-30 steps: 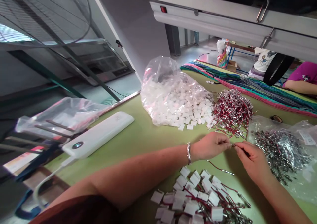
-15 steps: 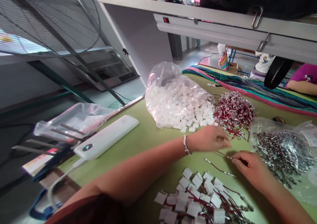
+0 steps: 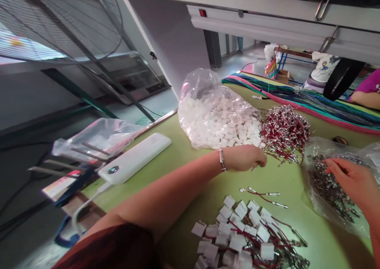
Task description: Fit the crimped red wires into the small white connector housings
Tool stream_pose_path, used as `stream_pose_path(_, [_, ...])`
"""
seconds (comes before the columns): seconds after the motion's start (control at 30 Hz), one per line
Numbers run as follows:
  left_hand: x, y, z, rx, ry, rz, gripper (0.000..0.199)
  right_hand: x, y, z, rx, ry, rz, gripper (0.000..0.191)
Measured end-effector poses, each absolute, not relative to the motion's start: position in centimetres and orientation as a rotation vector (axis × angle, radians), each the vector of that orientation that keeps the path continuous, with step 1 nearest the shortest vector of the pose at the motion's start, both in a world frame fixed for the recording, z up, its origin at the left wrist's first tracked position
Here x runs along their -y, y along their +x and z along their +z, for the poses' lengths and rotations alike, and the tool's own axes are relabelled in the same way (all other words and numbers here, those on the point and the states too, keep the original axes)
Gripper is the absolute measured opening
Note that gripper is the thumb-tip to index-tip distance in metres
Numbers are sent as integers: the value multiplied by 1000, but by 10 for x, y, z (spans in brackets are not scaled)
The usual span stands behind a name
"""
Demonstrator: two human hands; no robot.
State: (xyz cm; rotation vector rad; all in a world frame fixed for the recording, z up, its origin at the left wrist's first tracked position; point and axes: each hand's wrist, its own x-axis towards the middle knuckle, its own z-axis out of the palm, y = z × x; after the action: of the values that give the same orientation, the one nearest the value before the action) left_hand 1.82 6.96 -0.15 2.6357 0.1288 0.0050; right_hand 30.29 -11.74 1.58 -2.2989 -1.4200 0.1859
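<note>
My left hand (image 3: pixel 247 158) is above the green table, its fingers curled together beside a heap of short red wires with metal ends (image 3: pixel 285 130). Whatever is in those fingers is too small to make out. On the right, my right hand (image 3: pixel 352 178) reaches over a clear bag of small metal terminals (image 3: pixel 335 193). Thumb and forefinger are pinched there, and what they hold is hidden. Two red wires with metal ends (image 3: pixel 267 197) lie on the table between the hands. Nearer me lies a pile of white plastic connectors with red wires attached (image 3: pixel 237 241).
A clear bag of white connectors (image 3: pixel 213 114) spills onto the table behind my left hand. Bundled coloured wires (image 3: pixel 311 102) run along the back. A white power bank (image 3: pixel 133 158) with a cable lies left, by metal prongs (image 3: pixel 86 154). Tape (image 3: pixel 340 140) lies right.
My right hand has moved right, from the table to the bag of terminals. A second red wire now lies beside the first. My left hand has drawn slightly left and its fingers have curled in.
</note>
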Motion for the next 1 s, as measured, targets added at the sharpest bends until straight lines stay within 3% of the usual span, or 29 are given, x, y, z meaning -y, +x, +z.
stream_pose_path(0.1, [-61,29,-12,-33,2604,90,14,117,311,19,1479,-2343,232,31])
stream_pose_path(0.3, [-40,43,-30,134,2664,347,23,112,295,10,1822,-2493,211,19])
stream_pose_path(0.53, [-40,41,-6,-374,2337,723,16,107,286,-5,1952,-2493,63,17])
stream_pose_path(0.73, [-34,39,-2,-608,1859,558,18,109,285,2,1667,-2540,-16,14])
stream_pose_path(0.83, [-26,43,-7,-570,1876,476,22,110,264,8,1550,-2297,127,13])
stream_pose_path(1.0, [-14,46,-12,-462,1889,450,26,109,215,3,1324,-1852,645,22])
